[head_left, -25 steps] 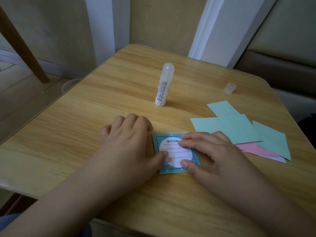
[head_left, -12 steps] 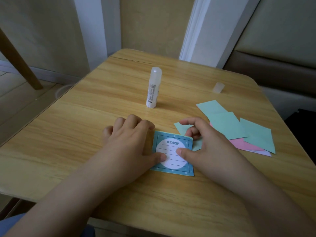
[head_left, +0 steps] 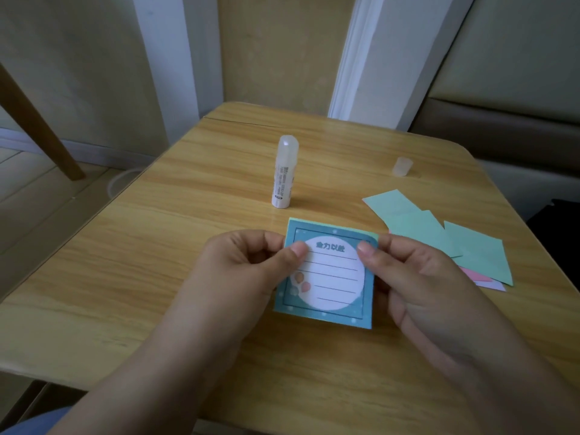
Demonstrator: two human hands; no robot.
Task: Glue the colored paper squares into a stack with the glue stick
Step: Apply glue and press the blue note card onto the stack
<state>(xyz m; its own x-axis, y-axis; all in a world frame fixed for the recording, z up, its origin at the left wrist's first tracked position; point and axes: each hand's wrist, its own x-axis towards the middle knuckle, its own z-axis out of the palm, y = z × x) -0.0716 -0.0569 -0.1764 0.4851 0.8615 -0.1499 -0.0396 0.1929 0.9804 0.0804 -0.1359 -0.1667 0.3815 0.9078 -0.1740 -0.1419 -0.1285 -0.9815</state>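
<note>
Head view shows both hands at the centre of the frame holding the printed teal square (head_left: 329, 274) by its upper corners: the left hand (head_left: 248, 271) pinches the upper-left corner, the right hand (head_left: 417, 277) the upper-right, thumbs on the printed face. A pale green edge peeks out behind its top, seemingly a sheet already stuck beneath. The glue stick (head_left: 284, 174) stands upright just above the square, slightly left, so the left hand looks nearer. Loose squares (head_left: 439, 233) lie at right, by the right hand.
</note>
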